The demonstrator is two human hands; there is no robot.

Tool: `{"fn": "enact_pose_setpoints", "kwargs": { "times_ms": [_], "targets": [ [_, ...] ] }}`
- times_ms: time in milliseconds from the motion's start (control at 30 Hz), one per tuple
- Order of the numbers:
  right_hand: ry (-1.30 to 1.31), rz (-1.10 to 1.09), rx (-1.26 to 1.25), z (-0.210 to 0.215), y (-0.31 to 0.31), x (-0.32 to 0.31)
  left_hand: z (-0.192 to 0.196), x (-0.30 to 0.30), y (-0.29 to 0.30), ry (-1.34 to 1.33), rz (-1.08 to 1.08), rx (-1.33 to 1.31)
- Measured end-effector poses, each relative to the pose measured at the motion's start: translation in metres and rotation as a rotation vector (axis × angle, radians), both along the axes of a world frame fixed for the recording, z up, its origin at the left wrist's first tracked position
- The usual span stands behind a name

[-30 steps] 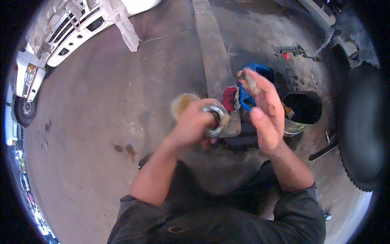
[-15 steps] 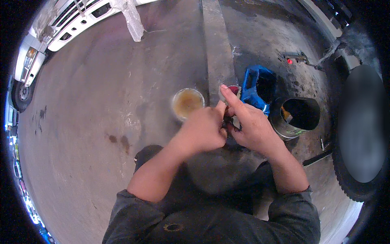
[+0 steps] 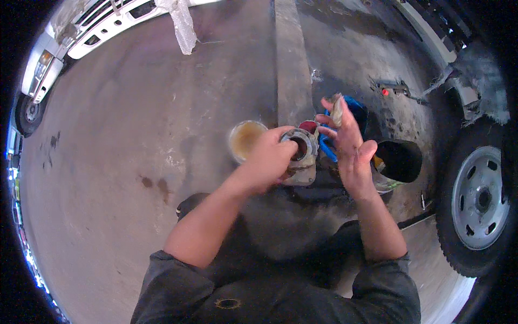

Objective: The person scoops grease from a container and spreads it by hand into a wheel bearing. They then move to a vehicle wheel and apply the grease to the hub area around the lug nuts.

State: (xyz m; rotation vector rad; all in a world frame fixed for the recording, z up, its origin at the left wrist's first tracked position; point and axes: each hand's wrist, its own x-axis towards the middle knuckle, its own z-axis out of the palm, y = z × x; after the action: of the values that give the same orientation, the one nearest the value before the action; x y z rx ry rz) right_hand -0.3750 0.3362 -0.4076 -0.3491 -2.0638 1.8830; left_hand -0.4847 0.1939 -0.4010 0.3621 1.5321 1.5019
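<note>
My left hand (image 3: pixel 265 159) is closed on a greasy metal housing (image 3: pixel 305 177), its thumb side at the round flanged opening. My right hand (image 3: pixel 353 154) is raised to the right of the housing, apart from it, fingers spread. A small pale scrap (image 3: pixel 337 111) shows at its fingers; whether it is gripped or just sticks there is unclear. Left of the housing stands a round tub of cloudy brown liquid (image 3: pixel 245 139), partly behind my left hand. A red piece (image 3: pixel 308 126) sits just beyond the housing. Behind my right hand is a cut-open blue container (image 3: pixel 355 102).
A dark-mouthed can (image 3: pixel 402 161) with a yellowish brush-like thing (image 3: pixel 379 163) in it stands right of my right hand. A truck wheel (image 3: pixel 477 197) is at the far right. Tools (image 3: pixel 396 89) lie on the floor beyond. A white vehicle (image 3: pixel 105 33) stands at the far left.
My hands were close together over the housing. The right hand has drawn away to the right and opened, uncovering the housing's round opening; the left hand keeps hold.
</note>
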Motion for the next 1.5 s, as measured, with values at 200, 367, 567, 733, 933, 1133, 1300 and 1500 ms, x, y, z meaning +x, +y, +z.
{"fn": "enact_pose_setpoints", "kwargs": {
  "times_ms": [200, 367, 567, 733, 933, 1133, 1300, 1500],
  "targets": [
    [0.238, 0.175, 0.317, -0.025, -0.002, -0.005, 0.001, -0.005, -0.006, -0.230, -0.157, 0.090],
    [0.364, 0.193, 0.576, -0.022, 0.000, -0.006, 0.008, -0.005, -0.010, -0.376, -0.124, 0.166],
    [0.331, -0.071, 0.444, -0.025, 0.001, 0.006, 0.009, -0.008, -0.013, -0.175, -0.079, 0.178],
    [0.246, -0.244, -0.251, -0.021, -0.031, -0.009, -0.021, -0.005, -0.004, 0.458, -0.019, 0.122],
    [0.311, -0.481, -0.190, -0.024, -0.048, -0.023, -0.037, 0.025, 0.008, 0.646, 0.046, -0.047],
    [0.181, -0.419, -0.029, -0.026, -0.038, -0.030, -0.028, 0.030, 0.008, 0.829, -0.078, -0.157],
    [-0.173, -0.241, -0.168, -0.018, -0.021, -0.034, -0.024, 0.030, 0.004, 0.875, -0.280, -0.196],
    [-0.257, -0.167, -0.669, -0.038, 0.009, -0.048, -0.033, 0.045, 0.010, 0.687, -0.274, 0.164]
  ]
}}
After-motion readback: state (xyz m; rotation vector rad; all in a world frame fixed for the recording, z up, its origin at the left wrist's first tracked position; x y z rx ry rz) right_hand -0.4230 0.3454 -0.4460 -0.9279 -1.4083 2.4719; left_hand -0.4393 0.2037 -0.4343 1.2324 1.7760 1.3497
